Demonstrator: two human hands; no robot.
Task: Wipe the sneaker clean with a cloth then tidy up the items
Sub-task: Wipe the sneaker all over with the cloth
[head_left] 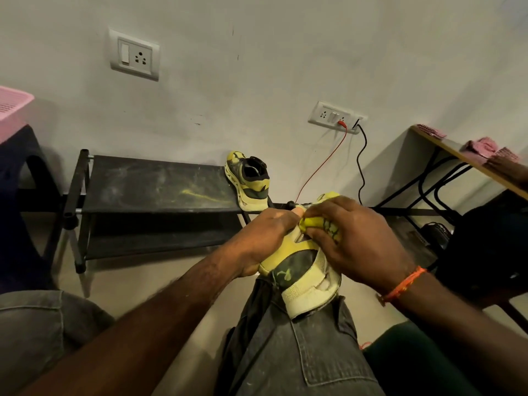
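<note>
A yellow and dark green sneaker [303, 270] rests heel-down on my right knee, its sole toward my right side. My left hand [265, 238] grips the sneaker's left side, fingers curled round the upper. My right hand [351, 238], with an orange thread band at the wrist, holds a bunched yellow cloth [323, 225] against the shoe's upper. The matching second sneaker [250, 180] stands on the right end of a low black shoe rack [154, 184] by the wall.
A red wire [323, 164] and a black cable [361, 161] hang from a wall socket [337, 117] behind the shoe. A desk [463, 158] with pink cloths [483, 145] stands at right. A pink basket [13, 107] sits on a dark chair at left.
</note>
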